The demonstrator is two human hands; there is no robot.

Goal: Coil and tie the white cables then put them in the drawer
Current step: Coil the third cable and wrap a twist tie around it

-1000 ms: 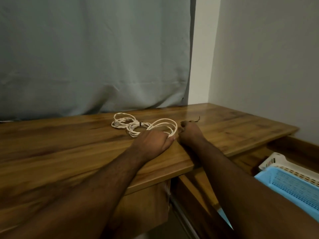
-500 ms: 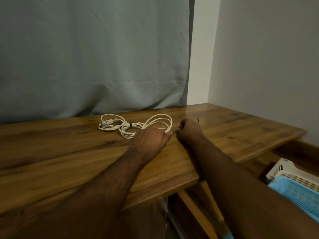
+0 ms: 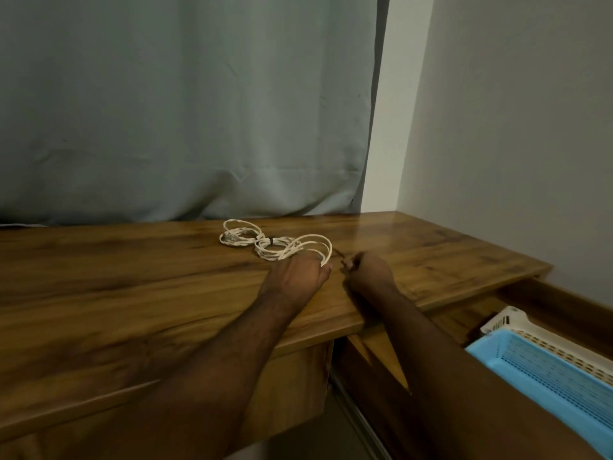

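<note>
A wooden surface [image 3: 132, 280] meets a grey curtain [image 3: 185, 104]; the left hand [image 3: 295, 277] holds white cables [image 3: 275, 244], right hand [image 3: 370, 273] fingers curled, contents unclear.

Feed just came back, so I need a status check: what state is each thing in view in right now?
white cables: coiled on the desk, dark tie round the middle
left hand: gripping the near loops
right hand: pinching a thin dark tie
drawer: pulled open
blue basket: in the drawer, on a white basket
curtain: drawn closed
</note>
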